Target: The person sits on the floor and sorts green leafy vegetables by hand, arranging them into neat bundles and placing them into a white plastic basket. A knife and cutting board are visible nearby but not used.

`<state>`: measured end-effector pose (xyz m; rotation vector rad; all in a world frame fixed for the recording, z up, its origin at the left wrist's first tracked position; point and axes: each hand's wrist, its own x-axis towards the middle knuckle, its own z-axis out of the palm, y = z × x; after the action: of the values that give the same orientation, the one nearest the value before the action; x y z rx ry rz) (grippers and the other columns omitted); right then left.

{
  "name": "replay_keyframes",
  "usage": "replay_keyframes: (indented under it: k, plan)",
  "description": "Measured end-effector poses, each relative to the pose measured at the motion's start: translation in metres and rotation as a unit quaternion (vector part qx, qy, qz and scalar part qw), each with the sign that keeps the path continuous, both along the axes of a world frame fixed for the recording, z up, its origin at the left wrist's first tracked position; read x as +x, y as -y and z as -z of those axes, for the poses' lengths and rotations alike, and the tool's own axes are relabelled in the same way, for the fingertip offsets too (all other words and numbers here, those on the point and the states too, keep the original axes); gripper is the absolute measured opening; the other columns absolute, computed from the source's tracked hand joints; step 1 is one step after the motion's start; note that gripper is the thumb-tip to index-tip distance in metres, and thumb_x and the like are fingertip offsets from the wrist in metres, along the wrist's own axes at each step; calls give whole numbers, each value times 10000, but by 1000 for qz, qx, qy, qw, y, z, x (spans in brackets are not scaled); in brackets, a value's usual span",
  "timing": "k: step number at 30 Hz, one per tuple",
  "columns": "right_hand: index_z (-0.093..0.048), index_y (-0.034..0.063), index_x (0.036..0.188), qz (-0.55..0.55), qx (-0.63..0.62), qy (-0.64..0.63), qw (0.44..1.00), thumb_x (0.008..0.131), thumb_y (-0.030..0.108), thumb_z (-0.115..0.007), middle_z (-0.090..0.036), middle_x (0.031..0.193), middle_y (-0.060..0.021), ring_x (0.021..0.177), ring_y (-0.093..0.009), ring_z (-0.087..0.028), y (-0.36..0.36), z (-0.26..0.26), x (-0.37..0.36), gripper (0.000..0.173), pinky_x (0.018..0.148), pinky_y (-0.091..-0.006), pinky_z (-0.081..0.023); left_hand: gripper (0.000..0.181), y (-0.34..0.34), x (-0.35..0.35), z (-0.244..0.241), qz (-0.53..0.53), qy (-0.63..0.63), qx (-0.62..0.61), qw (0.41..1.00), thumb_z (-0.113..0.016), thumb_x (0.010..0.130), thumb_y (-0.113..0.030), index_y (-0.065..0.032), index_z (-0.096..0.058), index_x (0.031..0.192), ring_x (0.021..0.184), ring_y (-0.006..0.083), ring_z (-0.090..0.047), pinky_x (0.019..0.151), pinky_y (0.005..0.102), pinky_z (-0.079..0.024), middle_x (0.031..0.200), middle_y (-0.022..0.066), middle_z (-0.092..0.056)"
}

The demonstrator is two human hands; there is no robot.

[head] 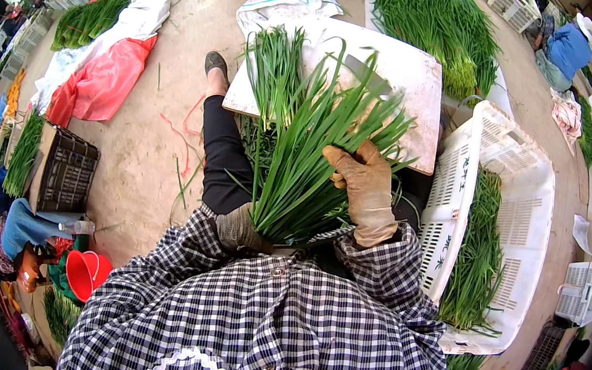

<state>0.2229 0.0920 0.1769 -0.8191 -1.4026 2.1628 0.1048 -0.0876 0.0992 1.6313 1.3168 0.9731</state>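
Observation:
My left hand (243, 229), in a grey knit glove, grips the lower end of a large bunch of green garlic chives (296, 185) close to my waist. The leaves fan up and away over my lap. At the bunch's right side is my right hand (364, 189) in a stained tan glove, its fingers curled against the leaves; whether it pinches any is hidden. Beyond the bunch lies a white board (418, 94). A smaller chive bundle (279, 67) rests on its left part, and a broad knife blade (367, 75) lies behind the leaf tips.
To my right stands a white plastic crate (522, 247) with cut chives (475, 252) inside. A big chive heap (439, 34) lies past the board. On the left are a red sheet (100, 75), a dark crate (68, 171) and a red bucket (88, 271). Other people (568, 50) sit around.

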Motion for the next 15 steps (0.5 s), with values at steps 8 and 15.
replay_keyframes:
  k: [8, 15]
  plan:
    - [-671, 42, 939, -25, 35, -39, 998, 761, 171, -724, -649, 919, -47, 827, -127, -594, -10, 23, 15, 226, 785, -243, -480, 742, 8, 6, 9, -78, 372, -122, 917, -777, 533, -38, -8, -498, 1219, 1094, 257, -507, 962, 386, -378, 1182, 126, -558]
    - [-637, 22, 950, -20, 44, 3, 999, 775, 104, -702, -664, 877, -46, 808, -121, -598, -9, 8, 13, 203, 730, -246, -490, 737, 1, 3, -7, -43, 175, -152, 972, -781, 533, -43, -20, -508, 1217, 1097, 254, -510, 938, 378, -396, 1193, 129, -554]
